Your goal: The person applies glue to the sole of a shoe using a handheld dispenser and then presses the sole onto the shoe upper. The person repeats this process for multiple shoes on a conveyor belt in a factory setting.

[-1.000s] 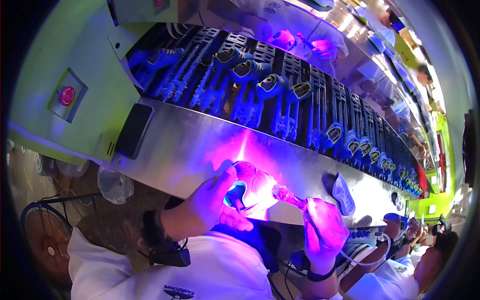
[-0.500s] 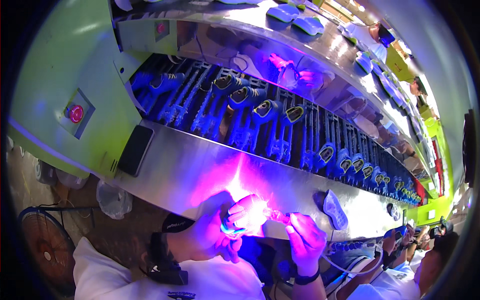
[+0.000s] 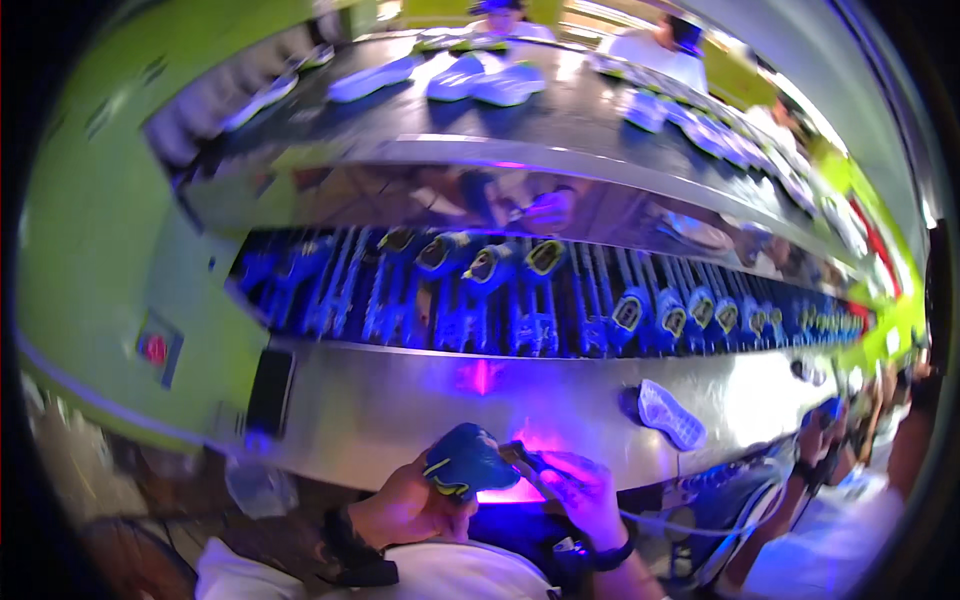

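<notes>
A dark blue shoe upper with yellow-green trim is in my left hand, its fingers wrapped around it from the left and below. My right hand pinches a slim, dark tool that looks like a brush. The tip of this tool meets or nearly meets the right side of the upper; I cannot tell which. A thin pale hose trails off rightward from by my right hand. Pink-violet light falls on the metal bench just behind the upper. A translucent shoe sole lies on that bench to the right.
Beyond the metal bench, a slatted conveyor rack carries several blue shoes. Soles sit on the upper belt. A green machine housing with a red button stands left. Another person's arm works at right.
The view has turned, bringing more of the upper belt into sight. The strong pink glare over the upper has faded. Both hands keep their hold, and the upper is now plainly visible.
</notes>
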Motion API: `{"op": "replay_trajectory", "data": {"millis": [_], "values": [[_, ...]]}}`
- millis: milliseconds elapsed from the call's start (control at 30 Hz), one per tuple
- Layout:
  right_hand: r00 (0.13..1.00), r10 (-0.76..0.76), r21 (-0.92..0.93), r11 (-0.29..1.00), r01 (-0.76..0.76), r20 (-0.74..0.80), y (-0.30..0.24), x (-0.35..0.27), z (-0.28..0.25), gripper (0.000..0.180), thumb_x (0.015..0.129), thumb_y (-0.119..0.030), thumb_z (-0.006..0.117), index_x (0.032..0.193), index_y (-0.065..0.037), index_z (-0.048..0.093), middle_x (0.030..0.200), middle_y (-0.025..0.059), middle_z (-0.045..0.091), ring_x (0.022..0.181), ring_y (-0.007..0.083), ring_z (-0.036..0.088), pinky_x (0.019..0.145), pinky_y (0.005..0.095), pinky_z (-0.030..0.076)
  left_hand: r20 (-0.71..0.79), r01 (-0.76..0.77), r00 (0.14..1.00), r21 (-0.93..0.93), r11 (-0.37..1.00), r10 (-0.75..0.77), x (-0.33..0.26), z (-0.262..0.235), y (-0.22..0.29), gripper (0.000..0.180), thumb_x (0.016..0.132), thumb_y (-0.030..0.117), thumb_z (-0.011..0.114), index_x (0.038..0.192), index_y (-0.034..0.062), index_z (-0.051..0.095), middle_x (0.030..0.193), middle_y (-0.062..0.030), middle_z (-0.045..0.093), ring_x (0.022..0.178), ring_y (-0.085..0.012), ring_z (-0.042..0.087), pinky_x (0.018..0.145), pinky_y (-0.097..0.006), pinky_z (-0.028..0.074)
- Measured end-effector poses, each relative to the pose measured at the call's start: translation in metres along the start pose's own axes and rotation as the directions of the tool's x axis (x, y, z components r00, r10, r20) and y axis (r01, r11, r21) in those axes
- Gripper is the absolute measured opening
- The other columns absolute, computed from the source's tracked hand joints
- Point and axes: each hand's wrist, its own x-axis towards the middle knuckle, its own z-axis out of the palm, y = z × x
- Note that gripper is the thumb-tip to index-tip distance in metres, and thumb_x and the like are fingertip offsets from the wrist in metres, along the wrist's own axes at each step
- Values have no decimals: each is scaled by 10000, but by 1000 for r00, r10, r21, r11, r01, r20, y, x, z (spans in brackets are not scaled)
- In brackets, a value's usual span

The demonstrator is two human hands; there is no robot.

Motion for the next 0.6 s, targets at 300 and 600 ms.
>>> {"op": "replay_trajectory", "data": {"millis": [300,600], "values": [[862,349,490,861,-139,-369,91,18,-22,374,1038,-143,626,1375,17,604,953,41,691,775,81,629,673,234,500,277,-362,790,931,52,547,172,30,122,655,968,220,688,1538,134,378,1377,-121,528,946,-154,625,747,-327,543],[849,324,346,921,-182,-418,78,9,-35,392,1046,-162,615,1404,-5,587,923,27,666,724,72,593,644,239,490,489,39,756,629,-776,435,337,53,129,529,871,515,734,1174,87,669,1064,-249,657,1049,-446,641,867,-526,522]]}}
